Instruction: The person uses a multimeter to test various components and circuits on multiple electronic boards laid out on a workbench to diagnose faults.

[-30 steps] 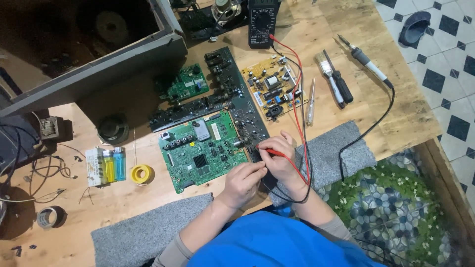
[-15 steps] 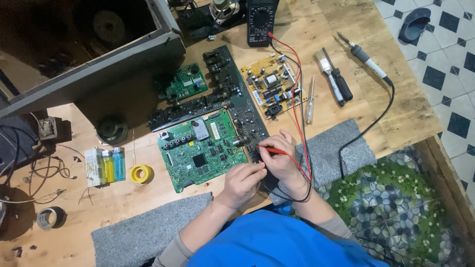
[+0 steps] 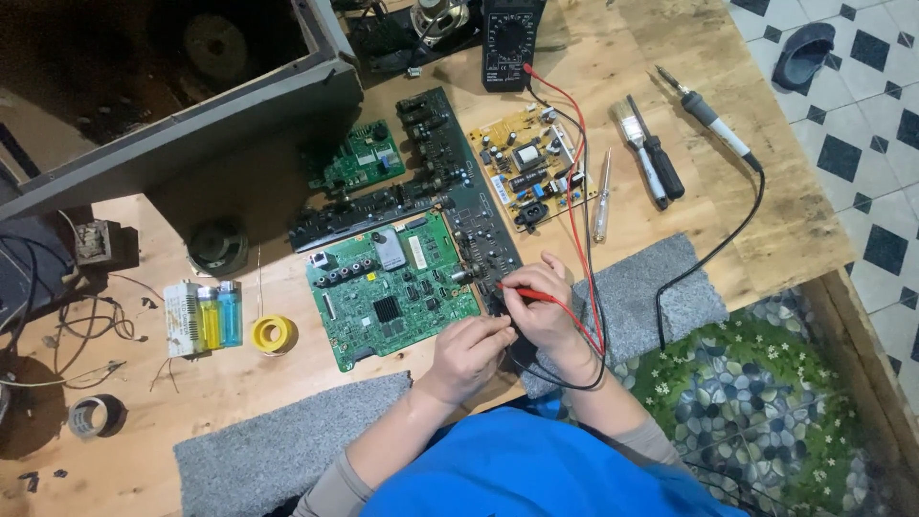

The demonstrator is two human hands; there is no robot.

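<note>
The right hand [image 3: 546, 311] pinches a red probe [image 3: 522, 293] between thumb and fingers, its tip laid leftward onto the dark edge strip just beside the green circuit board [image 3: 388, 302], which lies flat near the front edge of the counter [image 3: 670, 57], a little left of its middle. The left hand [image 3: 469, 349] sits just beside it, fingers curled shut toward the same spot; it seems to grip a second probe, but the fingers hide what is inside, so I cannot tell for certain. The likeliest trouble, as I judge it, is a slip: the red tip rests among closely packed parts, and a small twitch of the wrist could bridge two neighbouring points and spoil the reading or harm the board. A second risk lies in the red and black leads [image 3: 579, 206], which run from the hands across the yellow circuit board [image 3: 526, 168] up to the black multimeter [image 3: 510, 43] at the far edge; a tug could drag the meter or sweep the screwdriver [image 3: 601, 196] lying beside them. The soldering iron [image 3: 713, 120] lies well apart toward the right edge, though its cord curves back near the right forearm. Both forearms come in from the front edge, wrists low and close together, right hand arched over the board's right side, left knuckles up.
</note>
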